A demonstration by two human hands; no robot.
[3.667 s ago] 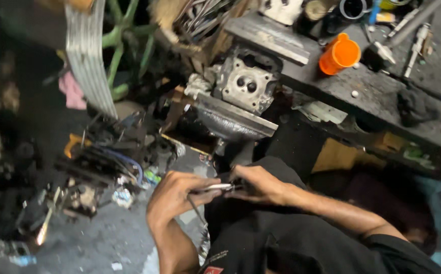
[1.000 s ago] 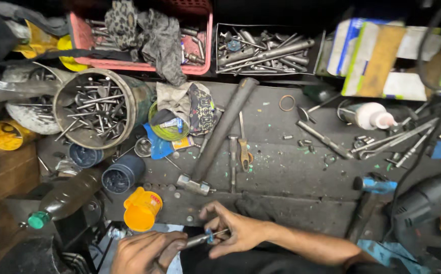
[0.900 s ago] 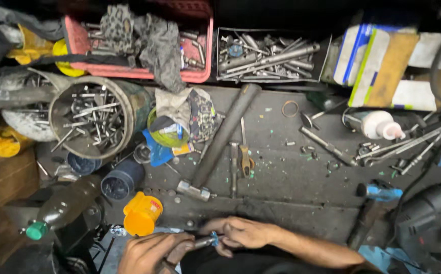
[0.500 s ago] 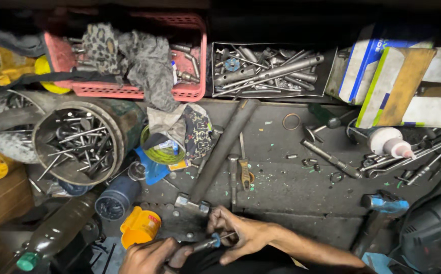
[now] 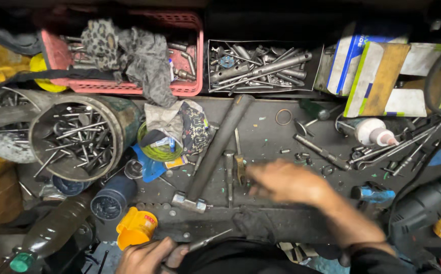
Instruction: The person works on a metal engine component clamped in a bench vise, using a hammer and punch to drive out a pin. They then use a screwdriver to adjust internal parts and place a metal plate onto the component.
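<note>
Workbench: dark, greasy bench top (image 5: 281, 137) seen from above, crowded with loose metal parts
Back row: red plastic crate (image 5: 185, 89) with rags draped over it, a metal tray of sockets and rods (image 5: 261, 66) beside it, and cardboard cartons (image 5: 377, 71) further right
Left side: rusty can of nails and bolts (image 5: 73, 137), dark round tin (image 5: 111, 198) just below it, orange plastic cup (image 5: 137, 226) and green-capped plastic bottle (image 5: 53, 233) at the near edge
Middle: long steel bar (image 5: 220, 144) lying at a slant, with small spanners (image 5: 234, 170) just beside it
Right side: white squeeze bottle (image 5: 375, 132), blue-handled tool (image 5: 372, 194) and power drill (image 5: 423, 208)
Left hand (image 5: 147, 256): low at the near edge, fingers closed round a thin pointed pick (image 5: 210, 238) whose tip aims up and right
Right hand (image 5: 281, 182): stretched over the bench, motion-blurred, fingertips close to the small spanners; whether the fingers are spread or closing cannot be told
Step in hand: by the look of it, a reach among the loose tools while the pick is kept in the other hand
What a pick-up calls for: fingers settling on one small piece without nudging the steel bar beside it
</note>
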